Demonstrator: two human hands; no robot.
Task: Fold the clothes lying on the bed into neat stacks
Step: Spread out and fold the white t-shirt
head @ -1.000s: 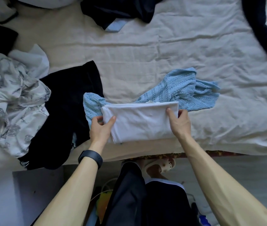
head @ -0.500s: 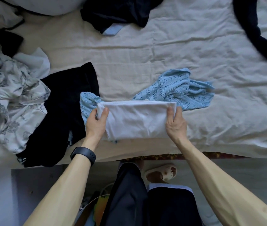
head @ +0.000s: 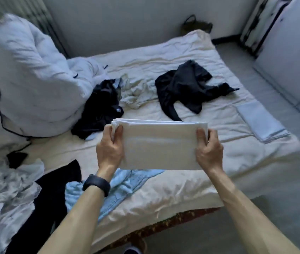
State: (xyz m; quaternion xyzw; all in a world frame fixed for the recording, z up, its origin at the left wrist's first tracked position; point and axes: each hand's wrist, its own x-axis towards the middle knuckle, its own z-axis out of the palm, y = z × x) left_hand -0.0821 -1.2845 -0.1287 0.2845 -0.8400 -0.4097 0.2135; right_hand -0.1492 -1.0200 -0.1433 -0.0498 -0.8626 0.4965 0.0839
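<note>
Bed (head: 191, 57): fills the middle of the frame, strewn with unfolded clothes. Folded white garment (head: 160, 145): centre, held clear of the sheet, with its long axis running left to right between my hands. Folded pale blue piece (head: 261, 121): at the bed's right edge, probably the stack to join. It lies to the right of my grip and farther up the frame, nearer my right hand (head: 208, 151). That hand and my left hand (head: 109, 149) each grip one short end of the garment.
</note>
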